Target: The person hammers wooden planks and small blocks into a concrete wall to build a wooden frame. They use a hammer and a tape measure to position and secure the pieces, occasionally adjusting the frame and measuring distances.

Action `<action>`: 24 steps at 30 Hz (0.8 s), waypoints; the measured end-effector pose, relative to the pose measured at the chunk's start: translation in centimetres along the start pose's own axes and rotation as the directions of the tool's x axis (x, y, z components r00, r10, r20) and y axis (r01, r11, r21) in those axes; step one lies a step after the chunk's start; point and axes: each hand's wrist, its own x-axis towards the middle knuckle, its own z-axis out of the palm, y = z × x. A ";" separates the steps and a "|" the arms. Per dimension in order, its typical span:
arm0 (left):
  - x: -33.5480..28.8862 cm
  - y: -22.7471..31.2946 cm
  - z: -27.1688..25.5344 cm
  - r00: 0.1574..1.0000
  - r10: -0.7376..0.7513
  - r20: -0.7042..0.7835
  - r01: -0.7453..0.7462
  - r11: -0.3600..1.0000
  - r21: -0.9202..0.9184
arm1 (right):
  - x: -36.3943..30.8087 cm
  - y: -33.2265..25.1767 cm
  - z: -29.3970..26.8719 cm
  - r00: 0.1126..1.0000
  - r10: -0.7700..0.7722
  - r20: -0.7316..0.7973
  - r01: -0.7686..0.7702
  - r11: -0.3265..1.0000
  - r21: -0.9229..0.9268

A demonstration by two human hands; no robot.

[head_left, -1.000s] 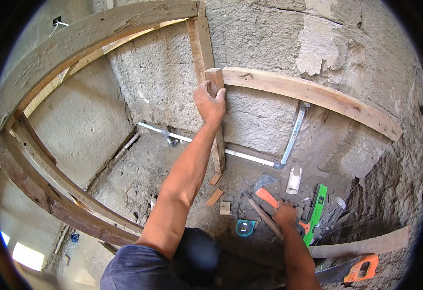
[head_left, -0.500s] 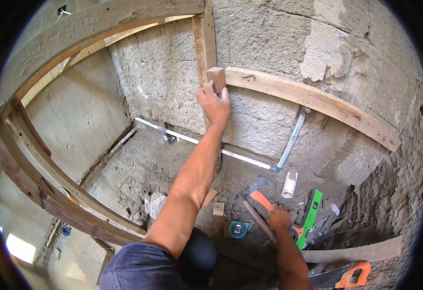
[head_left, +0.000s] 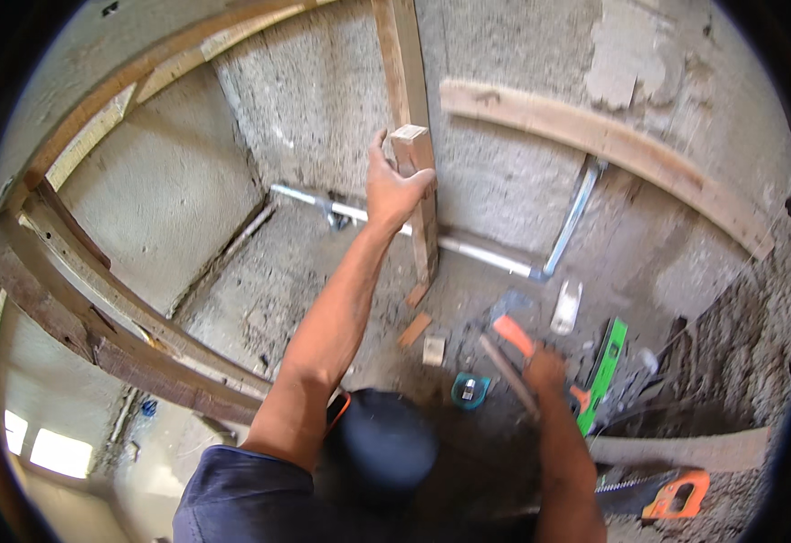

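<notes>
My left hand is raised in the middle, gripping a short wooden block between thumb and fingers. One finger is lifted at the block's left side. The block stands upright close in front of a wooden post; whether they touch, I cannot tell. Low on the right, my right hand is closed around the orange handle of a hatchet, which lies on the ground with its grey blade blurred. Beside that hand are a narrow wood strip and a green spirit level.
A wooden rail runs along the rough wall, above a white pipe. On the ground are a teal tape measure, small wood offcuts and a white pipe piece. An orange-handled handsaw lies lower right. Curved-looking timber framing stands left.
The view has shifted, so ground items sit higher and further right. My left hand's grip on the block has loosened, with a finger lifted. My right hand stays on the hatchet.
</notes>
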 end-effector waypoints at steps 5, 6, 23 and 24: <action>-15.1 -11.4 -6.9 0.856 -0.398 0.329 0.411 0.911 0.033 | 0.2 -1.3 -1.8 0.991 0.075 0.113 -0.075 0.997 -0.003; -16.9 -13.3 -7.6 0.828 -0.458 0.324 0.433 0.889 0.149 | 0.2 -1.6 -2.5 0.994 0.052 0.100 -0.052 0.999 -0.006; -30.0 -18.0 -12.9 0.717 -0.546 0.434 0.384 0.828 0.407 | -11.4 -16.6 -2.6 0.962 -0.241 0.126 0.020 0.525 0.851; -29.7 -18.3 -13.2 0.669 -0.555 0.494 0.398 0.829 0.393 | -12.0 -16.7 -2.2 0.947 -0.273 0.168 0.004 0.533 0.846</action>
